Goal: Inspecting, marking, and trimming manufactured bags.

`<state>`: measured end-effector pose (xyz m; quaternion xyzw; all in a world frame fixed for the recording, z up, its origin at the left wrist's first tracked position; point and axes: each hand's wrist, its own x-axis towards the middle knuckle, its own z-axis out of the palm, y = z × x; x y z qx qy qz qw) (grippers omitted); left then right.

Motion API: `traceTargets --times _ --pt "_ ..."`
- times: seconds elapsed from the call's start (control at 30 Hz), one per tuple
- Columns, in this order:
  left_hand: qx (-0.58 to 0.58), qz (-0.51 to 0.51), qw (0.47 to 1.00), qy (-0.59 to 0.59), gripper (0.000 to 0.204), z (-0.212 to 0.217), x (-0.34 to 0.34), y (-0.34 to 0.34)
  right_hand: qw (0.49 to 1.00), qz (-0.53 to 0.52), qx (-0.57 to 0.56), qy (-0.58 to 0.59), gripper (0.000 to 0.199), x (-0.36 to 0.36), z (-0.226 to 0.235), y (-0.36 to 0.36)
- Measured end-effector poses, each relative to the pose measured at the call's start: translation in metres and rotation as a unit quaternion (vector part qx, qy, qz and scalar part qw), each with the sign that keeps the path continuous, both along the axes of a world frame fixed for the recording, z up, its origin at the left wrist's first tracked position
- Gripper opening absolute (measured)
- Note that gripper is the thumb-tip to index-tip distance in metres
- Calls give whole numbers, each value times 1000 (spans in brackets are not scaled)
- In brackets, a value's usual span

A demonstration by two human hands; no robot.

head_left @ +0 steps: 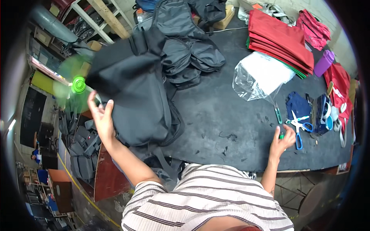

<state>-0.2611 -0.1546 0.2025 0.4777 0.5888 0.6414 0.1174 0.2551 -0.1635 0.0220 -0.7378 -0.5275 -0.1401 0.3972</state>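
A large black backpack [135, 92] lies on the dark table in front of me to the left, a loose strap [163, 161] hanging over the near edge. At its left side is my left hand [103, 117], thumb and fingers apart, the thumb by the bag's edge. My right hand [284, 142] is curled low over the table at the right, around a small green object [281, 136] that is mostly hidden. Just beyond that hand lie a green-handled tool [278, 114] and blue-and-white scissors [298, 127].
More black bags [189, 50] are piled behind the backpack. Folded red fabric [279, 38], a clear plastic bag [258, 77] with white contents, a purple bottle [324, 62] and dark blue cloth [296, 104] lie at the right. A green fan [78, 84] spins at the left. Thread scraps [230, 136] dot the table.
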Motion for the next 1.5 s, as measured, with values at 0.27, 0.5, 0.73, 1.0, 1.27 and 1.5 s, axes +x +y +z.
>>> traceTargets --times 0.27,0.5,0.73,1.0,1.27,1.5 --pt "-291 -24 956 -30 92 -73 2 2 664 532 -251 462 56 -198 102 78" --pt "-312 33 945 91 105 -118 -5 -3 631 510 -475 340 124 -322 52 122" --pt "-407 155 864 251 97 -144 18 -12 621 471 -493 387 82 -321 57 102" --pt "-240 -77 967 27 66 -141 -8 -48 570 448 -527 443 65 -315 60 89" --pt "-540 473 693 67 102 -166 -60 -194 529 474 -447 543 59 -291 23 79" --pt "-502 438 745 9 53 -203 -60 -257 561 573 -401 444 55 -330 55 29"
